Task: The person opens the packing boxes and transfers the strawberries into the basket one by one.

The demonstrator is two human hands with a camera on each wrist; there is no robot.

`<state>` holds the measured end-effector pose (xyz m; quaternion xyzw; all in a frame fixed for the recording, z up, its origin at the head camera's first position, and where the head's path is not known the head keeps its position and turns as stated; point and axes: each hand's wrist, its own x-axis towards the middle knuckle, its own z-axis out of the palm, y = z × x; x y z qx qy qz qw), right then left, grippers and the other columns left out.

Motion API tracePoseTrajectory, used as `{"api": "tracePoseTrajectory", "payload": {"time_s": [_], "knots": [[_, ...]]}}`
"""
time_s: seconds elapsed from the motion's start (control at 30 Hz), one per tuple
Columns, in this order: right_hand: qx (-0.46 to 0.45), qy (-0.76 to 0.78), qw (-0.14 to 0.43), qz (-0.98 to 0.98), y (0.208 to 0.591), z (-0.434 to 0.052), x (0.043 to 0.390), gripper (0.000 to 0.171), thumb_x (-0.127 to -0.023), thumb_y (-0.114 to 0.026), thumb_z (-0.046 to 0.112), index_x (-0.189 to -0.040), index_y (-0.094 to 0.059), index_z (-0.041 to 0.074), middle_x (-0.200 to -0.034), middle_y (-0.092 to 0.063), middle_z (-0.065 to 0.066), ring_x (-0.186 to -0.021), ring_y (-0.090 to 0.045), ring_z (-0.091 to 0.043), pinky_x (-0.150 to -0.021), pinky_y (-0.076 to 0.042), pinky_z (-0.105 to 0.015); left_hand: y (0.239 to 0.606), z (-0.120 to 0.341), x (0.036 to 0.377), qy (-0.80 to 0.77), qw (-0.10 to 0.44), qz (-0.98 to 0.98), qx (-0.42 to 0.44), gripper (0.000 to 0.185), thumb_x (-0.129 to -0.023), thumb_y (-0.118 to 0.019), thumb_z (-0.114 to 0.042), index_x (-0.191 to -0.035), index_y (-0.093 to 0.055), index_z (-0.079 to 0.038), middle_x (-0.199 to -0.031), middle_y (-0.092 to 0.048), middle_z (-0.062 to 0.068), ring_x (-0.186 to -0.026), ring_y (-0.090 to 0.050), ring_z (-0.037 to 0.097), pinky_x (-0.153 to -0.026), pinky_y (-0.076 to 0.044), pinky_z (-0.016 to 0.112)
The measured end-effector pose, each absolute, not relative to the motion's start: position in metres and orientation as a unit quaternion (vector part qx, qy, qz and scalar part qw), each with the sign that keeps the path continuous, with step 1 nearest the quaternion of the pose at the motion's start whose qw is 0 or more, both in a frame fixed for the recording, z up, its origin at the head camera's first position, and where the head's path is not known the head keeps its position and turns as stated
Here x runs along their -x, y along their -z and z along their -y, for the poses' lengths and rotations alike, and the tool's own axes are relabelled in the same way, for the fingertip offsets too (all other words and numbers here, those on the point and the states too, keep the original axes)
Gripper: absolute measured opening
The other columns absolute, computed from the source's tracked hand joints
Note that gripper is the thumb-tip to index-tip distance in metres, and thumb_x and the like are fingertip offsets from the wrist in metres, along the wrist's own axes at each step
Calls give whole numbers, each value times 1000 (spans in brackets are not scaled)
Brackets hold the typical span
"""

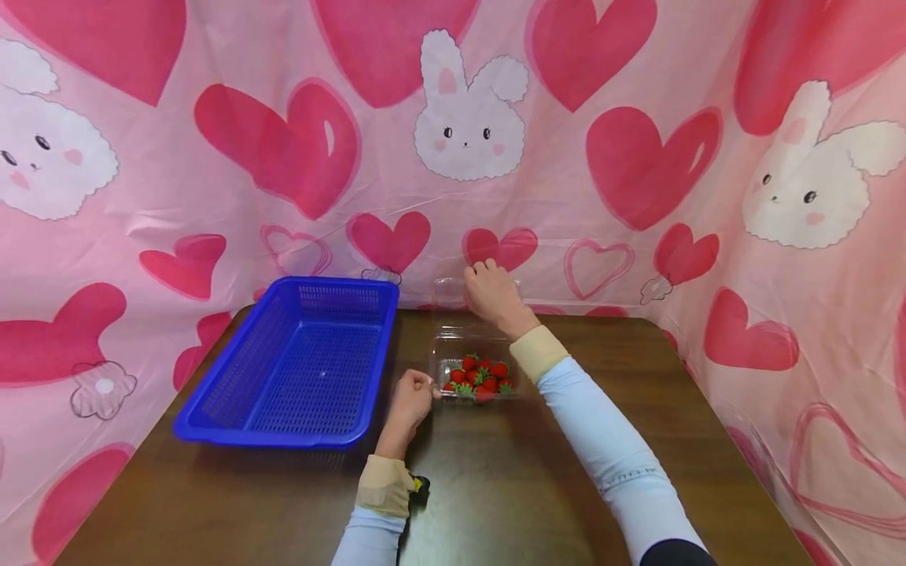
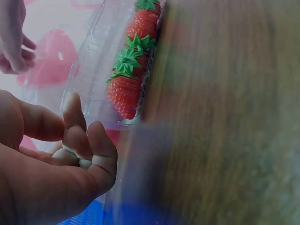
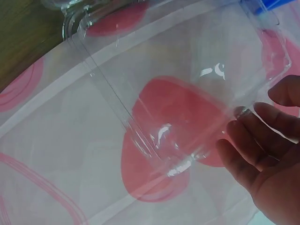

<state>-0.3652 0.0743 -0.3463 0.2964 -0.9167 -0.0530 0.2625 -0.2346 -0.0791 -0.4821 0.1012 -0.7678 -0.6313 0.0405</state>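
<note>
Several red strawberries point(image 1: 484, 383) with green leaf caps lie in a clear plastic clamshell box point(image 1: 513, 346), its lid point(image 3: 187, 51) raised at the back. My left hand point(image 1: 410, 402) is at the box's front left corner, fingers bent; it appears to pinch the rim there. In the left wrist view, strawberries point(image 2: 125, 96) show through the box wall just beyond that hand point(image 2: 61, 145). My right hand point(image 1: 493, 297) reaches to the raised lid. In the right wrist view, the loosely extended fingers point(image 3: 248, 136) touch the lid's edge, with the thumb held apart.
A blue plastic basket point(image 1: 382, 354) with slotted sides and base sits on the brown wooden table point(image 1: 495, 487), left of the box. A pink curtain point(image 1: 566, 196) with hearts and rabbits hangs behind the table and along its sides.
</note>
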Motion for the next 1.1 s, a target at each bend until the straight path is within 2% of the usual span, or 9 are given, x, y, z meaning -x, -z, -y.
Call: {"api": "tracePoseTrajectory", "payload": {"time_s": [0.2,0.33,0.47,0.6,0.7,0.83,0.93,1.1], "knots": [[-265,61,204,940,341,-74,380,20,-92,-57,16,-101,-64,0,-99,-67,-19,-95,-60,-37,-79,-54,-46,481,77,231,624,50,773,-103,7,-96,-49,-4,-93,-53,1,-76,-68,14,-67,-54,16,-61,-38,26],[-265,63,189,943,334,-75,383,24,-93,-55,18,-102,-65,-1,-102,-69,-19,-96,-61,-38,-81,-53,-48,483,74,227,617,53,776,-116,7,-96,-50,-4,-93,-54,1,-74,-69,14,-68,-56,16,-61,-37,27],[-287,20,179,941,324,-84,374,17,-91,-59,17,-94,-65,2,-90,-70,-17,-87,-65,-37,-77,-55,-46,481,70,225,614,65,777,-127,7,-96,-50,-5,-94,-55,0,-75,-70,14,-67,-53,14,-62,-37,26],[-323,-43,179,928,321,-100,362,13,-89,-60,11,-78,-60,3,-69,-64,-14,-69,-64,-33,-70,-55,-42,480,67,223,608,61,781,-132,9,-97,-50,-7,-95,-56,-1,-78,-72,14,-64,-51,12,-62,-38,26],[-345,-72,187,917,324,-111,355,15,-88,-59,9,-76,-56,3,-62,-57,-12,-60,-58,-30,-65,-52,-39,480,67,221,612,53,778,-132,10,-98,-49,-7,-98,-56,0,-80,-72,15,-63,-52,13,-61,-40,26],[-354,-100,200,908,330,-123,347,13,-86,-61,9,-77,-52,6,-61,-49,-5,-56,-48,-21,-59,-47,-34,480,69,220,612,36,779,-128,14,-99,-49,-10,-101,-57,1,-79,-72,12,-62,-55,14,-59,-42,26],[-352,-118,212,904,334,-129,340,12,-86,-61,10,-80,-52,7,-63,-49,-4,-57,-46,-19,-57,-44,-31,479,71,217,592,25,797,-116,18,-99,-50,-13,-104,-60,1,-76,-73,9,-65,-57,14,-61,-42,26],[-354,-142,231,895,338,-133,330,8,-89,-60,12,-87,-54,8,-68,-51,-4,-59,-47,-18,-56,-43,-28,468,76,208,491,32,866,-84,27,-98,-46,-16,-115,-61,-1,-78,-74,4,-83,-67,22,-69,-48,34]]}}
